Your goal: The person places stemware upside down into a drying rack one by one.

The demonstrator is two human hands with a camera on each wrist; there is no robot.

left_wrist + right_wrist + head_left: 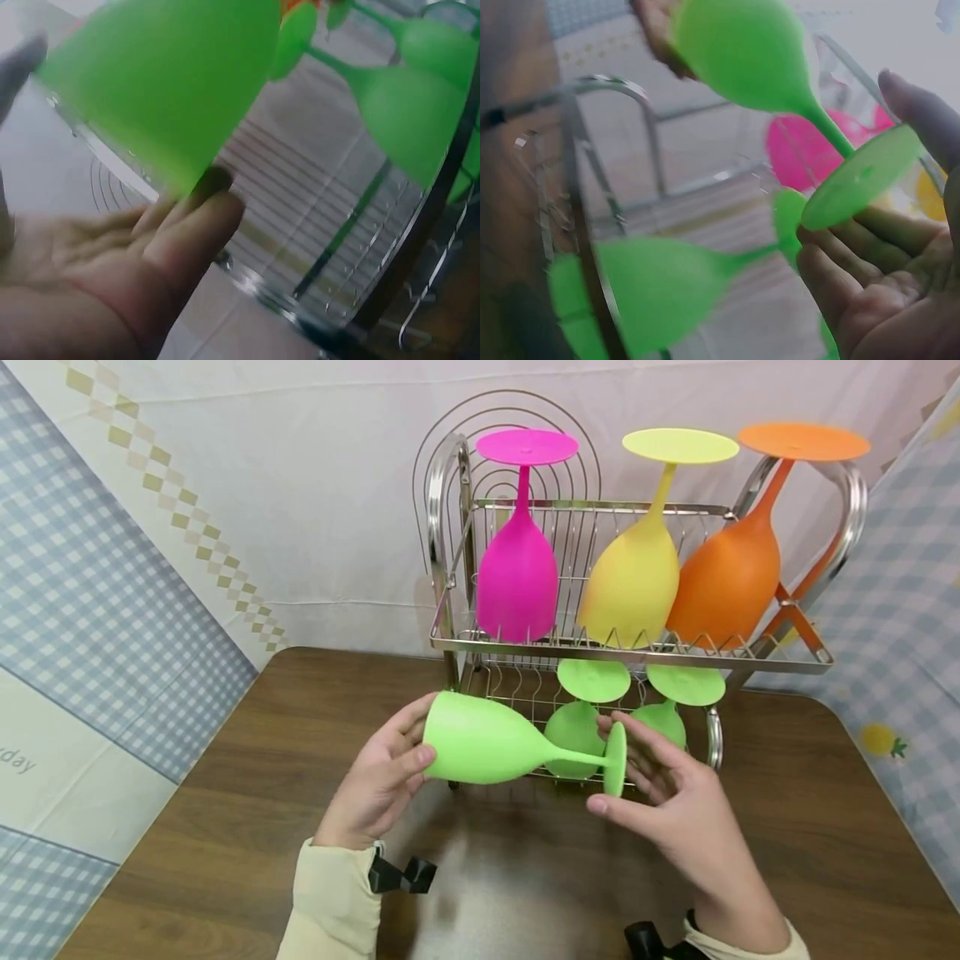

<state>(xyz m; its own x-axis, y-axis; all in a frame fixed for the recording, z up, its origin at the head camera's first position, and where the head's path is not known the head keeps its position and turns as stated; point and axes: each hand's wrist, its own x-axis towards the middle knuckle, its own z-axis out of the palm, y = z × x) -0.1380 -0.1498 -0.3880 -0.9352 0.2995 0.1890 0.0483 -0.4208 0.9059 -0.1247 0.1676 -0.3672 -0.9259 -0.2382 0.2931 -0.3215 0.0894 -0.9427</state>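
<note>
A light green plastic wine glass (487,739) lies sideways in the air, its bowl to the left and its foot to the right. The left hand (386,772) holds the bowl near the rim, thumb in front and fingers behind. Around the foot is the right hand (667,797); its thumb stands apart from the disc, and in the right wrist view the fingertips (814,251) touch or nearly touch the disc's edge. Behind the held glass, two more green wine glasses (576,731) (663,720) stand upside down on the lower tier of a metal dish rack (630,653).
On the rack's upper tier, a pink wine glass (517,577), a yellow one (633,577) and an orange one (727,577) stand upside down, the last two leaning. The rack stands at the back of a brown wooden table (225,827), before a white cloth (315,510).
</note>
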